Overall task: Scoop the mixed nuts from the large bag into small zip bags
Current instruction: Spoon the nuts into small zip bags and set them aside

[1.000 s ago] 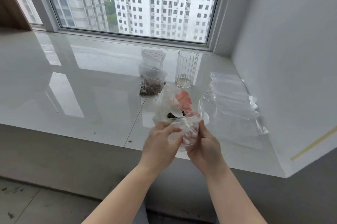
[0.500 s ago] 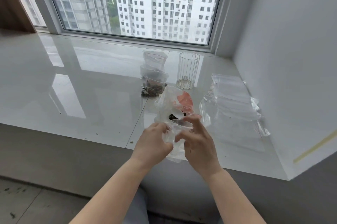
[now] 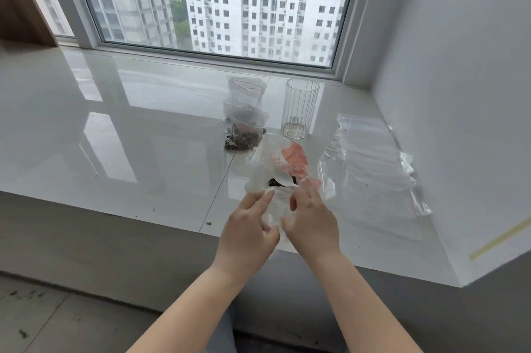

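Clear unlabelled small zip bag (image 3: 274,210) between both hands.

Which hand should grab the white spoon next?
Probably the right hand. Its fingertips sit just below the spoon in the big bag, nearer than the left hand. Both hands hold the small bag, so the left could keep holding it.

The tabletop (image 3: 143,134) is glossy, smooth white stone or tile that mirrors the window. The small zip bag (image 3: 274,209), the stack of empty bags (image 3: 370,157) and the large bag (image 3: 267,157) are thin, clear, crinkled plastic. The ribbed cup (image 3: 298,108) looks like clear glass, and the spoon (image 3: 283,177) like white plastic.
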